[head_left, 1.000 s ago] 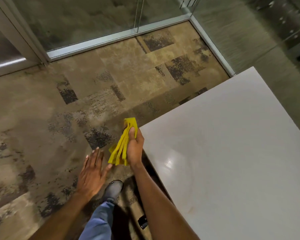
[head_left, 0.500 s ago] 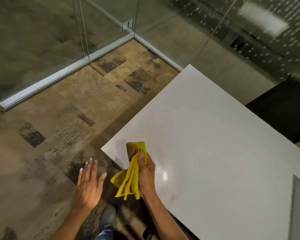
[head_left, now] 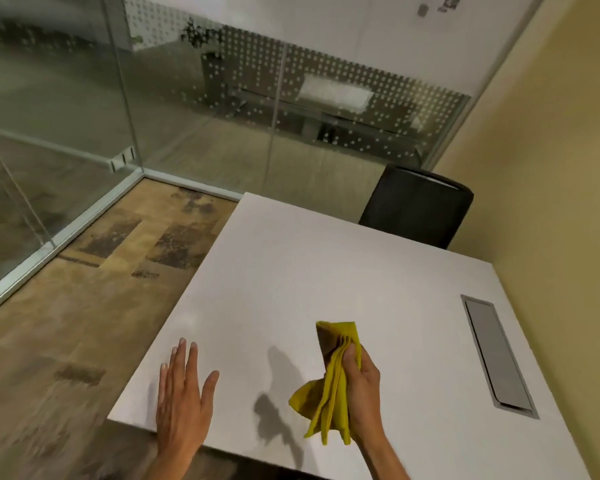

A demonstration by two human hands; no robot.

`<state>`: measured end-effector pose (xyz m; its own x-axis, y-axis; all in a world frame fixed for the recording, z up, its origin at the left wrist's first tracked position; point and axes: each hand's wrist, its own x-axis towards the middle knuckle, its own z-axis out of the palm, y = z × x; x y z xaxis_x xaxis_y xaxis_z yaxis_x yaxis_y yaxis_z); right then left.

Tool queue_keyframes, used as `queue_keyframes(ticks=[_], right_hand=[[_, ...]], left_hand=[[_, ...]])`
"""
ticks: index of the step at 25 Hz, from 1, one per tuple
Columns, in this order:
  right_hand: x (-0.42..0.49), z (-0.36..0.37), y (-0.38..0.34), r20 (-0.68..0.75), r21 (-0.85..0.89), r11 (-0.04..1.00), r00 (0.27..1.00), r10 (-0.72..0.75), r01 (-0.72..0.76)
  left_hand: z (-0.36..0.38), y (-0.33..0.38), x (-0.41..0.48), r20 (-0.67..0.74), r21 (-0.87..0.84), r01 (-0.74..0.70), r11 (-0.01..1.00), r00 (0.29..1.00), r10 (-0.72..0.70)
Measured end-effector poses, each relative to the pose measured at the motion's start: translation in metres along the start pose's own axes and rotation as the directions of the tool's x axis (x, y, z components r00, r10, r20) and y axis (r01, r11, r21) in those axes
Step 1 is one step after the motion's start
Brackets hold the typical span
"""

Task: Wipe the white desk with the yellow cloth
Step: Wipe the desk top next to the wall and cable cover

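Note:
The white desk [head_left: 326,278] fills the middle and right of the head view, its near corner at the lower left. My right hand [head_left: 362,393] grips a folded yellow cloth [head_left: 329,386] above the desk's near part; the cloth hangs in folds and casts a shadow on the top to its left. My left hand [head_left: 184,403] is flat with fingers spread, over the desk's near left corner, holding nothing.
A grey cable hatch [head_left: 497,355] is set into the desk at the right. A black chair [head_left: 416,206] stands behind the far edge. Glass walls [head_left: 201,98] enclose the back and left, a yellow wall [head_left: 551,168] the right. Patterned carpet [head_left: 94,278] lies left.
The view has swung up and right, bringing the whole desk in. Both hands have moved from beside the corner to over the desk top, the right one still holding the cloth.

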<state>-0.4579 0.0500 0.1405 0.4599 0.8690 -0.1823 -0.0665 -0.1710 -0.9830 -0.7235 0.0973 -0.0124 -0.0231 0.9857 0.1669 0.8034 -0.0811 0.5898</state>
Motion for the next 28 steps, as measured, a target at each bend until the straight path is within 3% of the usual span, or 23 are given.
queue_keyframes(ticks=[3,7,10,13,18,21,28], right_hand=[[0.001,-0.051,-0.016,-0.104,0.039,0.999,0.995,0.007,-0.003],[-0.005,-0.134,-0.034,-0.220,0.048,0.996,0.974,-0.060,0.073],[-0.007,-0.203,-0.053,-0.278,0.053,0.984,0.949,-0.149,0.170],[0.003,-0.275,-0.061,-0.375,-0.055,0.968,0.894,-0.247,0.244],[0.033,-0.387,-0.058,-0.357,-0.398,0.825,0.760,-0.543,0.402],[0.045,-0.447,-0.050,-0.296,-0.572,0.708,0.700,-0.650,0.415],[0.064,-0.549,0.000,-0.231,-0.671,0.665,0.761,-0.606,0.326]], left_hand=[[0.011,0.040,0.012,0.024,-0.017,-0.083,0.996,0.996,0.084],[0.039,0.103,0.026,0.033,0.002,-0.297,0.955,0.954,0.297],[0.054,0.170,0.031,-0.071,0.001,-0.448,0.894,0.892,0.447],[0.063,0.244,0.029,-0.119,0.017,-0.506,0.862,0.855,0.505],[0.085,0.364,0.022,-0.135,0.046,-0.557,0.829,0.819,0.558],[0.112,0.426,0.009,-0.101,0.034,-0.566,0.824,0.818,0.566],[0.175,0.548,-0.046,-0.084,-0.037,-0.642,0.766,0.766,0.637]])
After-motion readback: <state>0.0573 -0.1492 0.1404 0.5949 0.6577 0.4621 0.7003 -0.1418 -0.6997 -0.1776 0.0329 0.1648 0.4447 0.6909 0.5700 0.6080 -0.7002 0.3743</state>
